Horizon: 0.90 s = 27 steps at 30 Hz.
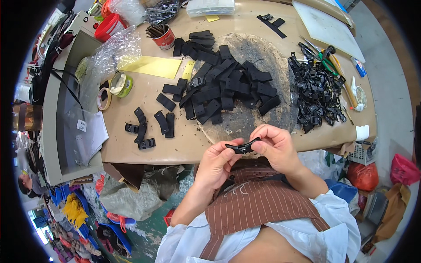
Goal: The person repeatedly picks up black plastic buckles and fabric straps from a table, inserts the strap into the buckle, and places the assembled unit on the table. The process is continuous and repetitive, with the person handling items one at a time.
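Just over the table's near edge, my left hand (214, 161) and my right hand (276, 147) pinch opposite ends of a short black strap with a buckle (242, 149). The strap curves between thumbs and fingers, its middle sagging. Beyond my hands, a heap of black strap pieces (228, 81) with small holes lies partly on a round, worn board (263, 48). Right of it is a pile of black buckles (318, 94). On the left, a few strap pieces (139, 125) lie apart, some with buckles fitted.
A red can of dark rods (164, 39), a green tub (121, 84), a tape roll (104, 98) and yellow paper (151, 66) lie left and far left. Pliers (328, 63) and a hammer (344, 81) lie at right. A grey machine frame (55, 131) borders the table's left.
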Each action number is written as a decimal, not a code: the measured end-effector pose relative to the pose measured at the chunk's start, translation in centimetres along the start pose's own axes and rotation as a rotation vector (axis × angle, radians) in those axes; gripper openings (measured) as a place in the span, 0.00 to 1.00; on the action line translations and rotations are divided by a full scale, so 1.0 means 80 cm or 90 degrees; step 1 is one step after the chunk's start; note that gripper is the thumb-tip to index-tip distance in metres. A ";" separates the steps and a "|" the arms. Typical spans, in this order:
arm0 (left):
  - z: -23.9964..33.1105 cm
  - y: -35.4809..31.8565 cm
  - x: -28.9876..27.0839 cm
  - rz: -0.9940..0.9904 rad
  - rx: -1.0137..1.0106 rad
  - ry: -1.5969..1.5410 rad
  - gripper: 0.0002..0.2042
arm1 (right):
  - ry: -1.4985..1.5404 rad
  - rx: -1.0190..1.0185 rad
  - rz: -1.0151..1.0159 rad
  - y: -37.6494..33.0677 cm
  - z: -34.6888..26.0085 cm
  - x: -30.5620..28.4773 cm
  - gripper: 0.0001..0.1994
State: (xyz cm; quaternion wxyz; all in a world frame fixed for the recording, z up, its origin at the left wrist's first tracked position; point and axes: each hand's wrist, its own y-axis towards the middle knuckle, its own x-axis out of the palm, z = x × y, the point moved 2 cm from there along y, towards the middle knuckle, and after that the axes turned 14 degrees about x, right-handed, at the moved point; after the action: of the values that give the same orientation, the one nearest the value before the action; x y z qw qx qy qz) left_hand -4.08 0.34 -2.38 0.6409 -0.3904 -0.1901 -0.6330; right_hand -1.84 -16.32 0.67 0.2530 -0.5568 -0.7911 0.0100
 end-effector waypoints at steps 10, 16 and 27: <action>0.108 0.035 -0.078 0.104 0.260 0.083 0.02 | -0.607 -0.285 0.419 0.026 -0.062 -0.064 0.21; 0.188 0.045 -0.149 0.334 0.504 1.090 0.20 | -0.805 -0.269 0.528 0.043 -0.079 -0.155 0.07; 0.015 0.013 0.000 -0.241 -0.172 0.119 0.15 | -0.541 -0.251 -0.174 0.000 -0.065 0.001 0.08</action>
State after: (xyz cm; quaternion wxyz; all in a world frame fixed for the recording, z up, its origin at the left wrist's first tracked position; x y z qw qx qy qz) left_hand -2.76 1.10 -1.92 0.4678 -0.3697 -0.1135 -0.7947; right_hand 0.28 -17.63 5.20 -0.2032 -0.4317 -0.8772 0.0530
